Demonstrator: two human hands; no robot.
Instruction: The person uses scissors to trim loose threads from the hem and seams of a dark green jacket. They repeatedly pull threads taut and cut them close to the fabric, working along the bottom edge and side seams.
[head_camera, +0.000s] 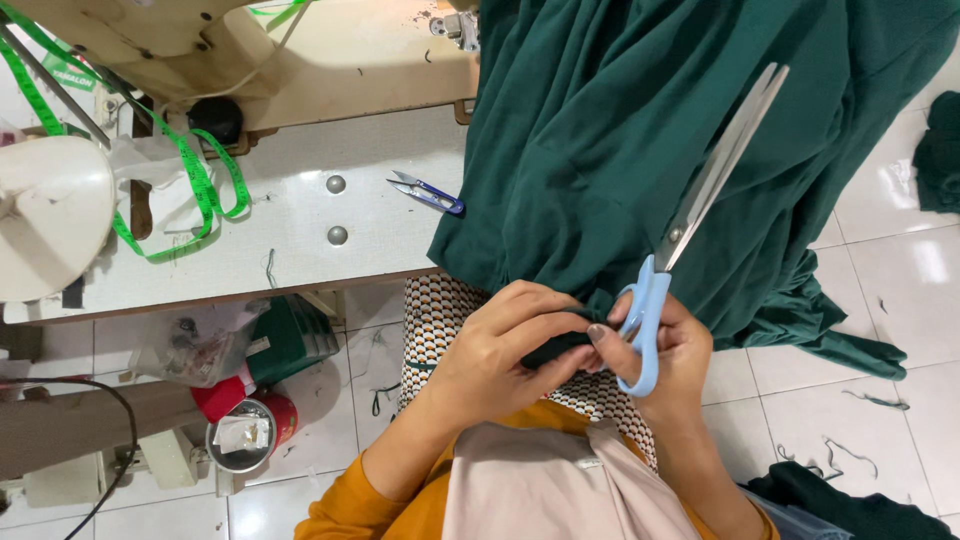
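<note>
A large piece of dark green fabric drapes from the sewing table over my lap. My left hand pinches a bunched edge of this fabric in front of me. My right hand holds a pair of scissors with light blue handles, fingers through the loops, and its fingertips also touch the same bunched edge. The long silver blades are closed and point up and to the right, lying over the fabric.
A white sewing table carries a cream sewing machine, a green tape measure and small blue thread snips. Below it sit a red tin and plastic bags. Thread scraps and more green cloth lie on the tiled floor.
</note>
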